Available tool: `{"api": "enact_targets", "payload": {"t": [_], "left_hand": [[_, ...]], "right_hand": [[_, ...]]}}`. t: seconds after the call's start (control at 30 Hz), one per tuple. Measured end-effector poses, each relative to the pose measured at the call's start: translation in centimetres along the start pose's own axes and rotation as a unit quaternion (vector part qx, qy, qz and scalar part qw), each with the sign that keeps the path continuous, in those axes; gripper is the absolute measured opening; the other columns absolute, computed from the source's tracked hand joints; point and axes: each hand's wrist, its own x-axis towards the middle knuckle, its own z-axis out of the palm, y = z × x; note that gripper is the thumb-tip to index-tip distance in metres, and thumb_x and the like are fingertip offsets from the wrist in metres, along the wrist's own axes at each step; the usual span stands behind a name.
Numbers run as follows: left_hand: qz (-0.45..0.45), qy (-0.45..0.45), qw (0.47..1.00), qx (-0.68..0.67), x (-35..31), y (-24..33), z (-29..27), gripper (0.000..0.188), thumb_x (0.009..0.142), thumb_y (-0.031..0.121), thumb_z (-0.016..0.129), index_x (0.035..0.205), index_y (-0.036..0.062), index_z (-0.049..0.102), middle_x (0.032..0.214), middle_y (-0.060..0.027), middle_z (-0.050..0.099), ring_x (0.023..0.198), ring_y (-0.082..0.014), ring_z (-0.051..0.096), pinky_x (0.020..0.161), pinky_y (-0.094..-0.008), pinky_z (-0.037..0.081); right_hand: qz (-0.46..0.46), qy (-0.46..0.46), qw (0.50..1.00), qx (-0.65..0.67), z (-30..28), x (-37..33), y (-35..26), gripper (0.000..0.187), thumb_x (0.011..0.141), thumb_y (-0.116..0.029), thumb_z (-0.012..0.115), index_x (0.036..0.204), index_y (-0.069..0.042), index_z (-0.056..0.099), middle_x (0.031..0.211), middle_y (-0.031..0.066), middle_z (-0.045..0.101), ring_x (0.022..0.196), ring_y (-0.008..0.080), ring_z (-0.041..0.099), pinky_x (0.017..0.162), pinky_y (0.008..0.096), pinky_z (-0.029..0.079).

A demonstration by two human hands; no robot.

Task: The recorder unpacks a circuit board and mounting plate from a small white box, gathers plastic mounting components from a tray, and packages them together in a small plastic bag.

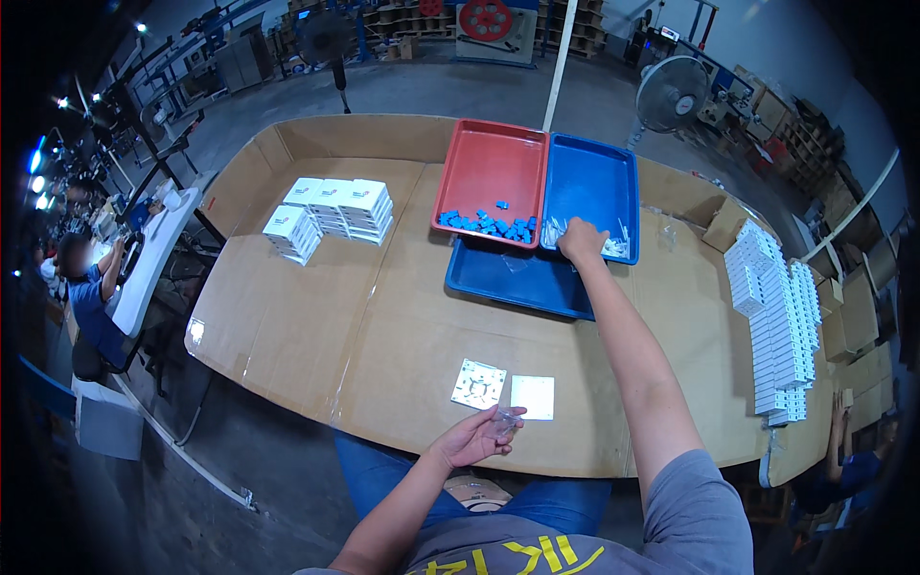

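My left hand (474, 439) is closed on a small clear plastic bag (504, 422) at the table's near edge. Just beyond it lie a white square plate with dark markings (478, 384) and a plain white square (533, 397). My right arm stretches forward, and my right hand (582, 240) dips into the upper blue tray (594, 177). Its fingertips are down among slim white pieces (615, 245), so what they grip, if anything, is hidden. Left of it, a red tray (494, 172) holds small blue parts (489, 225) along its near side.
A lower blue tray (517, 283) sits under the front of the two trays. White boxes (335, 209) are stacked at the left, and long rows of white boxes (771, 326) stand at the right. Cardboard (287, 287) covers the table. A fan (673, 93) stands beyond; people sit at both sides.
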Motion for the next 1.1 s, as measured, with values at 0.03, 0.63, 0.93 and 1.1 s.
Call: {"api": "enact_targets", "payload": {"t": [0.03,0.63,0.93,1.1], "left_hand": [[0.001,-0.008,1.0,0.004,0.0,0.1,0.2,0.057,0.115,0.041,0.04,0.158,0.0024,0.042,0.126,-0.0057,0.066,0.093,-0.0139,0.061,0.09,-0.0334,0.052],[0.027,-0.014,0.997,0.077,2.4,-1.5,0.9,0.059,0.113,0.041,0.047,0.15,-0.0044,0.047,0.128,-0.012,0.067,0.101,-0.0228,0.069,0.095,-0.0407,0.056],[0.015,-0.005,0.998,0.067,3.4,-2.1,0.4,0.049,0.113,0.038,0.049,0.141,-0.0016,0.057,0.121,-0.0112,0.07,0.1,-0.0234,0.07,0.096,-0.0419,0.057],[0.0,0.002,0.995,0.098,3.1,-2.1,0.4,0.045,0.114,0.036,0.047,0.138,0.0004,0.059,0.124,-0.0107,0.071,0.1,-0.0217,0.071,0.093,-0.038,0.058]], "right_hand": [[-0.016,-0.002,1.0,0.0,-0.2,0.0,0.2,0.029,0.082,-0.024,0.074,0.105,-0.007,0.078,0.11,0.019,0.078,0.109,0.0384,0.073,0.1,0.0578,0.042],[-0.015,-0.13,0.714,0.688,-8.0,-20.4,6.0,0.017,0.098,-0.008,0.073,0.113,0.0,0.071,0.096,0.0061,0.076,0.071,0.0028,0.054,0.063,0.021,0.045],[-0.013,-0.237,0.757,0.609,-5.1,-35.6,7.3,0.013,0.097,-0.004,0.074,0.109,0.001,0.074,0.097,0.0045,0.075,0.08,0.0073,0.064,0.073,0.0225,0.05],[-0.054,-0.231,0.839,0.49,-7.0,-35.6,6.5,0.008,0.092,-0.006,0.078,0.1,-0.003,0.078,0.08,-0.0019,0.065,0.07,0.0036,0.049,0.062,0.0228,0.039]]}}
